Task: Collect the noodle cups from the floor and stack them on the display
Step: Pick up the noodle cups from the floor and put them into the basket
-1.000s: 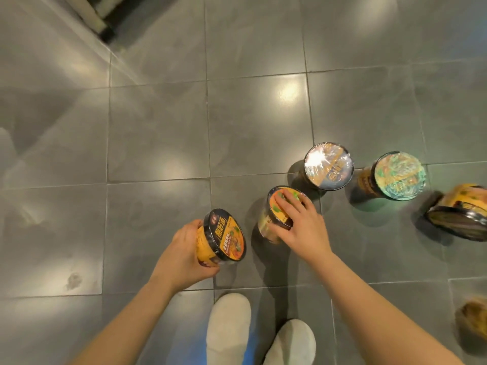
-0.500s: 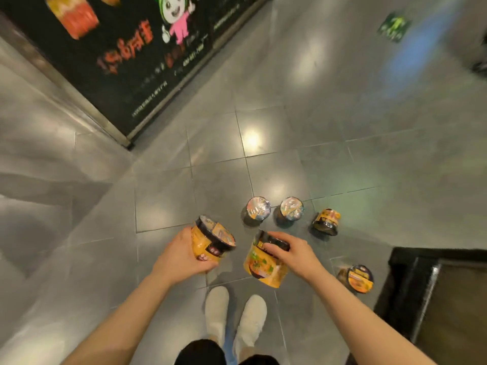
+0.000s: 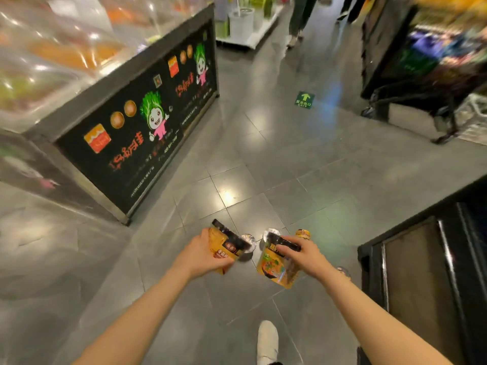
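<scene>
My left hand (image 3: 203,252) grips a yellow noodle cup (image 3: 226,245) with a black lid, held tilted above the floor. My right hand (image 3: 303,255) holds a second yellow cup (image 3: 274,267) by its black rim from above. Three more cups stay on the grey tiles beyond my hands: a foil-lidded one (image 3: 250,243), another (image 3: 268,233) partly hidden behind the held cup, and a yellow one (image 3: 303,233). A further cup (image 3: 344,271) peeks out past my right forearm.
A black display stand (image 3: 421,272) rises at the right. At the left stands a black counter (image 3: 137,133) with cartoon graphics under plastic-wrapped goods. A green arrow sticker (image 3: 305,99) marks the aisle floor; people's legs (image 3: 300,19) and blurred shelves (image 3: 434,56) lie farther ahead. My white shoe (image 3: 267,341) is below.
I have risen from the floor with a cup in each hand. The view lifted from the tiles to the aisle, and the remaining cups now lie far below my hands.
</scene>
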`<control>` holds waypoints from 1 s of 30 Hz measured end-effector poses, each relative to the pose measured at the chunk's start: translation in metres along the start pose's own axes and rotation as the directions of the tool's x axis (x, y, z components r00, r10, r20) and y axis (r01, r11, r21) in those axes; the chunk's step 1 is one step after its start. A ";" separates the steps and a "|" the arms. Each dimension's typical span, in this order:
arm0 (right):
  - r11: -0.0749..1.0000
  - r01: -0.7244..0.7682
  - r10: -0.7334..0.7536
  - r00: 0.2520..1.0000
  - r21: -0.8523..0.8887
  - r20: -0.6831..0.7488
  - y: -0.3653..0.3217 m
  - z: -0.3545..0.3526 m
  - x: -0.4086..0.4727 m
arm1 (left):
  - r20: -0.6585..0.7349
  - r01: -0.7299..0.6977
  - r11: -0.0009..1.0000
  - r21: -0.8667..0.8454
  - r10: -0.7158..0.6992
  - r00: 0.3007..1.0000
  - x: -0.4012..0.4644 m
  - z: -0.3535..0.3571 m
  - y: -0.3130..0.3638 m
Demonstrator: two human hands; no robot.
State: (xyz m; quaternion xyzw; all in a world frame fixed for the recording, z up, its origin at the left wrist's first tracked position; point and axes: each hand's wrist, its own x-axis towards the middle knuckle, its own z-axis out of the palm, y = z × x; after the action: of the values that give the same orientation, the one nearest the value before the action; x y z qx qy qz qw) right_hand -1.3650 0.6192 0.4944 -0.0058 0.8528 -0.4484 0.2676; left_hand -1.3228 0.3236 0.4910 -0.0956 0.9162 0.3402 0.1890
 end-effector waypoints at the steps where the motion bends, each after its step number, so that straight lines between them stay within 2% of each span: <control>1: 1.000 -0.002 0.002 0.999 0.006 -0.035 -0.004 0.005 -0.013 | -0.001 -0.027 1.000 0.002 0.027 1.000 -0.007 -0.006 0.000; 5: 0.998 -0.041 0.048 0.986 0.047 -0.163 -0.010 0.036 -0.061 | 0.015 -0.128 0.991 0.036 0.127 0.992 -0.032 -0.025 -0.004; 10: 0.992 -0.073 0.101 0.945 0.099 -0.312 -0.007 0.080 -0.132 | 0.117 -0.240 0.965 0.102 0.228 0.967 -0.070 -0.034 -0.006; 17: 0.968 -0.115 0.199 0.891 0.222 -0.408 -0.001 0.101 -0.227 | 0.218 -0.366 0.918 0.154 0.330 0.918 -0.126 -0.017 0.000; 24: 0.973 -0.108 0.189 0.883 0.206 -0.430 0.038 0.118 -0.309 | 0.173 -0.366 0.917 0.155 0.340 0.924 -0.210 0.022 0.003; 30: 0.980 -0.083 0.156 0.890 0.183 -0.429 0.077 0.151 -0.408 | 0.160 -0.352 0.919 0.178 0.326 0.932 -0.305 0.085 -0.010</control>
State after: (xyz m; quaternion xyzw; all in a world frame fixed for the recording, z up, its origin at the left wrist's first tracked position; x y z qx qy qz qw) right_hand -0.9283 0.6519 0.5506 0.1699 0.8512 -0.4875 0.0944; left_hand -1.0187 0.3863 0.5518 0.1064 0.9349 0.2774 0.1939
